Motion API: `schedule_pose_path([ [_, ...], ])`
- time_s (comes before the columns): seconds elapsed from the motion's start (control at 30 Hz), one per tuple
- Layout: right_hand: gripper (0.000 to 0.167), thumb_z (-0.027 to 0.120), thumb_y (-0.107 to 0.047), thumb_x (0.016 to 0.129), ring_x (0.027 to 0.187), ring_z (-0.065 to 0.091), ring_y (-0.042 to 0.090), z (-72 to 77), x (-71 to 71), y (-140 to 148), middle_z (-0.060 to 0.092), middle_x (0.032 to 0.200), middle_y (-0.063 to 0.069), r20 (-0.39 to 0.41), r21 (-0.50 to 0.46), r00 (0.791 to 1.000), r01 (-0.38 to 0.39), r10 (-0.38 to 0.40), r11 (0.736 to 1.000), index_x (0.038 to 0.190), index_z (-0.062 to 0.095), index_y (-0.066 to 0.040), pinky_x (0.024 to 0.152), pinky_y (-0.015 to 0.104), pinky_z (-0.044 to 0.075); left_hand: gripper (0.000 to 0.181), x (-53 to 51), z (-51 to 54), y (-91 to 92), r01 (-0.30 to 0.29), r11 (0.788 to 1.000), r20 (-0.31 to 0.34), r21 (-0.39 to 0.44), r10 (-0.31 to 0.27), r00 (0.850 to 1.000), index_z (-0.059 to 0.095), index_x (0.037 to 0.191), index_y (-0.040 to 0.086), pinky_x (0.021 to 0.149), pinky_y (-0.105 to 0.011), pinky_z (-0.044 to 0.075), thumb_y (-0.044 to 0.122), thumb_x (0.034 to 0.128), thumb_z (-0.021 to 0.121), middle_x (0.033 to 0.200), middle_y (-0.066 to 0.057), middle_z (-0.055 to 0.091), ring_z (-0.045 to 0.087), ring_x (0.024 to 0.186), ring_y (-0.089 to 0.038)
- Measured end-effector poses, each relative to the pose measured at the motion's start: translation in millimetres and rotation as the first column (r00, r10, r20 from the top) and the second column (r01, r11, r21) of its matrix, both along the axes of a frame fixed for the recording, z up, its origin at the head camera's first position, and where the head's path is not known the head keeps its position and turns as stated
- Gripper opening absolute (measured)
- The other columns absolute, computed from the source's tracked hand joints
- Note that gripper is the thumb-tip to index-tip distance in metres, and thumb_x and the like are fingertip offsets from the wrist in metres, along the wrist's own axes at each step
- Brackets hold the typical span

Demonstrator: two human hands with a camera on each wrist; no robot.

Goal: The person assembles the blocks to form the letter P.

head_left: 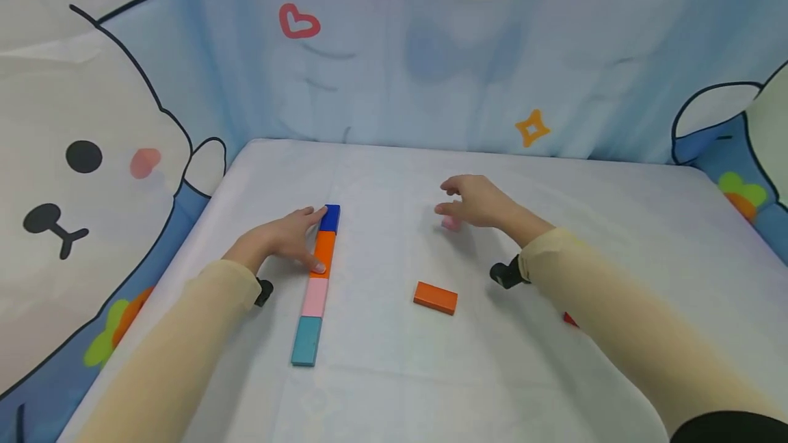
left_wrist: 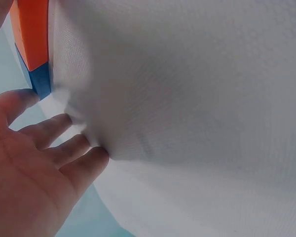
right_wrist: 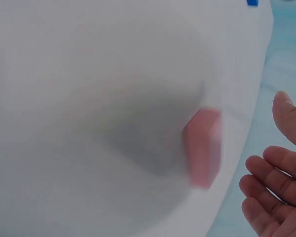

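Observation:
A straight row of blocks lies in front of my left hand (head_left: pixel 286 236): blue (head_left: pixel 331 216), orange (head_left: pixel 325 245), pink (head_left: pixel 315 297) and teal (head_left: pixel 306 342), end to end. The left index fingertip touches the blue block's far end, and the thumb rests at the orange block. In the left wrist view, the other left fingers spread toward the white cloth. My right hand (head_left: pixel 483 202) hovers above a loose pink block (head_left: pixel 451 224), its fingers relaxed and apart from it. The right wrist view shows that pink block (right_wrist: pixel 204 148) on the cloth, left of the fingers.
A loose orange block (head_left: pixel 436 298) lies between the two arms on the white-covered table (head_left: pixel 382 374). Part of a red block (head_left: pixel 570 320) shows beside the right sleeve, which hides the rest. A printed curtain (head_left: pixel 394 74) hangs behind the table's far edge.

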State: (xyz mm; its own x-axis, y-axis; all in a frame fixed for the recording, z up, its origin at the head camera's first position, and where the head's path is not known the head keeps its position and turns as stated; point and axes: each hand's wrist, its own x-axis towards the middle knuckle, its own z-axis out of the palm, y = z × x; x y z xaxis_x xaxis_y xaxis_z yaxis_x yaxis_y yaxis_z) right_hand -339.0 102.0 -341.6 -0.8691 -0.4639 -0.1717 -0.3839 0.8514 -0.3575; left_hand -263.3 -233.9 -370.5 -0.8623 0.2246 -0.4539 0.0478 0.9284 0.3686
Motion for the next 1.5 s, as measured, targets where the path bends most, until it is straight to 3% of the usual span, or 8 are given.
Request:
schedule_pose_path([
  [0.23,0.059,0.064,-0.031,0.1,0.127,0.054,0.042,-16.0,0.5,31,0.058,0.14,0.028,0.02,0.044,0.993,0.112,-0.113,0.993,0.145,0.05,0.005,0.111,0.056,0.048,0.109,1.3,-1.3,-3.0,-0.004,1.0,-0.002,-0.002,0.004,1.0,0.011,0.166,0.013,0.123,-0.067,0.023,0.038,0.0853,0.081,0.172,-0.022,0.009,0.013,0.158,-0.044],
  [0.6,0.062,0.071,-0.036,0.095,0.111,0.058,0.036,-25.1,2.9,31,0.062,0.13,0.026,0.036,0.05,0.98,0.192,-0.194,0.98,0.138,0.056,0.007,0.104,0.051,0.053,0.109,0.3,-3.1,-1.0,-0.002,1.0,0.001,-0.002,0.002,1.0,0.011,0.166,0.015,0.123,-0.066,0.022,0.038,0.0857,0.081,0.172,-0.02,0.009,0.013,0.158,-0.043],
  [0.8,0.059,0.072,-0.033,0.096,0.105,0.058,0.035,-27.2,3.5,28,0.063,0.125,0.026,0.028,0.03,0.977,0.213,-0.214,0.977,0.137,0.057,0.007,0.1,0.049,0.055,0.108,-0.5,-1.5,-0.7,0.006,1.0,0.0,-0.009,-0.006,1.0,0.011,0.166,0.014,0.123,-0.066,0.022,0.038,0.0861,0.081,0.172,-0.02,0.008,0.012,0.158,-0.043],
  [1.03,0.057,0.072,-0.027,0.096,0.112,0.056,0.036,-26.3,0.2,23,0.061,0.131,0.026,0.056,0.019,0.97,0.236,-0.237,0.971,0.139,0.056,0.006,0.105,0.049,0.054,0.109,-0.4,0.2,-0.6,0.008,1.0,0.01,-0.01,-0.008,1.0,0.01,0.166,0.014,0.123,-0.066,0.021,0.038,0.0862,0.081,0.172,-0.02,0.007,0.011,0.158,-0.043],
  [1.5,0.052,0.073,-0.023,0.095,0.11,0.057,0.033,-24.6,-15.5,-1,0.064,0.129,0.023,0.086,-0.017,0.975,0.208,-0.206,0.978,0.136,0.059,0.006,0.104,0.046,0.053,0.11,-1.6,-2.6,-1.7,-0.017,1.0,0.022,0.005,0.017,1.0,0.01,0.166,0.016,0.124,-0.065,0.022,0.038,0.0857,0.081,0.173,-0.018,0.006,0.009,0.159,-0.042],
])
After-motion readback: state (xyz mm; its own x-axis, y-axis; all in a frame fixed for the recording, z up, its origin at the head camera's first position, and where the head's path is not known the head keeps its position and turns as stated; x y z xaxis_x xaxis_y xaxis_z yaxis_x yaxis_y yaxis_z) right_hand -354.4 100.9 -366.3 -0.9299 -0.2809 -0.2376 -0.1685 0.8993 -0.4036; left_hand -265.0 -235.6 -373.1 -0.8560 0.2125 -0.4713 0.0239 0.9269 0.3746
